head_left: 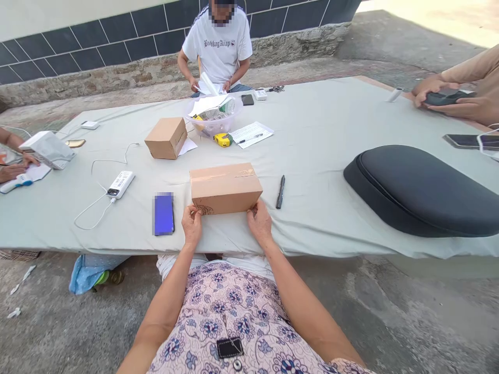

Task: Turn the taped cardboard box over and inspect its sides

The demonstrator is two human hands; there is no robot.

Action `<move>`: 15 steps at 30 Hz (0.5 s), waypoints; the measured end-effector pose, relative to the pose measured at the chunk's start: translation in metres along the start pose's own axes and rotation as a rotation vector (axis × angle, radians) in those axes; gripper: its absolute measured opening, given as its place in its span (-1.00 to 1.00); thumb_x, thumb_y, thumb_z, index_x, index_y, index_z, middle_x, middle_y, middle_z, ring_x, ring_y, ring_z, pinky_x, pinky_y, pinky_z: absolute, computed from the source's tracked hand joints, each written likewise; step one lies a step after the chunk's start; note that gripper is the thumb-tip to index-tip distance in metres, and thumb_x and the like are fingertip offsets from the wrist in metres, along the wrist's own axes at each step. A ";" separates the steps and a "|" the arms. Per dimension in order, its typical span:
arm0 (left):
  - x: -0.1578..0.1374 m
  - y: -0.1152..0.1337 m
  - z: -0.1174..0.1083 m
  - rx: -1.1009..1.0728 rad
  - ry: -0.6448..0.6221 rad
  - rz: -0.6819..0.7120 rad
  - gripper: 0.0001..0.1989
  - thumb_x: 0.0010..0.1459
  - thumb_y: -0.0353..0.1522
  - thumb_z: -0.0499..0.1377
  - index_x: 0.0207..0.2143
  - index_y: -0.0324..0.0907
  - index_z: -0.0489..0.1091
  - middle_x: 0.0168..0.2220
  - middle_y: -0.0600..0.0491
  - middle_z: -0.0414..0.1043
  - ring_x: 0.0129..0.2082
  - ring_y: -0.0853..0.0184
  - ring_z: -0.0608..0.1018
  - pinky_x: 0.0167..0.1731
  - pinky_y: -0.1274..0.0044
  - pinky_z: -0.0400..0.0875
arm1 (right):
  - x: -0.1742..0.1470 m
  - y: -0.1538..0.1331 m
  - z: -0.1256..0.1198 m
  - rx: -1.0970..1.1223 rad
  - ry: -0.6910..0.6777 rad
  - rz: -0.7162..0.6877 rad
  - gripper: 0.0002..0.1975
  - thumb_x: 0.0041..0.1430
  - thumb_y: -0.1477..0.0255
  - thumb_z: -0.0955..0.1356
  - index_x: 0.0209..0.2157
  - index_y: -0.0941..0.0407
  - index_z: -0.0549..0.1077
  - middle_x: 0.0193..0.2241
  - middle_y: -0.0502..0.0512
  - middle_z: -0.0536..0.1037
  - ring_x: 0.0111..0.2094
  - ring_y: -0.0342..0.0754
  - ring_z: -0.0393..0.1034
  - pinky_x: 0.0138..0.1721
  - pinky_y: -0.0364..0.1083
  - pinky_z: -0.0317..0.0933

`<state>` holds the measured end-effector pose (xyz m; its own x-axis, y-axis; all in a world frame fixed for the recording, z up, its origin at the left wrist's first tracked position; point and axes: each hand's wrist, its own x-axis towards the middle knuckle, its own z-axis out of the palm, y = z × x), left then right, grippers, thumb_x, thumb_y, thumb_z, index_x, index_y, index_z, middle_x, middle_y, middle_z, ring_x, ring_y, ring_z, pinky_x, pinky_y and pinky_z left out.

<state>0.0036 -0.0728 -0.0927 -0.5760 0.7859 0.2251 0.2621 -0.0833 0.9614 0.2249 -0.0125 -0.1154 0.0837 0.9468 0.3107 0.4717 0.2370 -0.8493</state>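
A closed brown cardboard box (226,189) with tape along its top lies at the near side of the table, in front of my body. Dark scribbled lines mark its lower left front corner. My left hand (192,222) grips that corner, thumb and fingers pinched on the edge. At the lower right corner, my right hand (260,221) holds the box the same way. Left of the box lies a phone with a blue screen (163,214); a black marker pen (280,192) lies to its right.
A cloth-covered table (312,130) carries a black seat cushion (423,189), a second cardboard box (166,137), a plastic basket (214,124), a yellow tape measure (223,139), a written sheet (252,135) and a power strip (120,185) with cables. Other people sit across, at left and right.
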 end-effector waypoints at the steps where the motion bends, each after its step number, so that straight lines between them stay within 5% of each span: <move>1: 0.000 0.000 0.000 -0.001 0.001 0.000 -0.91 0.08 -0.33 0.14 -0.39 -0.11 0.25 -0.22 0.02 0.48 -0.26 0.32 0.54 -0.22 0.50 0.44 | 0.000 0.000 0.000 0.002 0.002 -0.009 -0.66 0.02 0.44 0.22 -0.11 0.05 0.35 -0.23 0.16 0.51 -0.19 0.13 0.40 -0.10 0.16 0.36; 15: 0.000 0.001 -0.002 0.033 0.003 0.023 -0.90 0.09 -0.33 0.15 -0.38 -0.12 0.25 -0.33 0.09 0.38 -0.32 0.36 0.48 -0.25 0.53 0.38 | -0.001 -0.005 -0.002 0.014 -0.029 0.049 -0.61 0.03 0.43 0.22 -0.06 0.07 0.36 -0.18 0.20 0.54 -0.15 0.17 0.44 -0.05 0.22 0.35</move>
<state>0.0021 -0.0740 -0.0911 -0.5722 0.7819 0.2473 0.3002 -0.0809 0.9504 0.2237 -0.0147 -0.1106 0.0809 0.9631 0.2566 0.4550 0.1933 -0.8692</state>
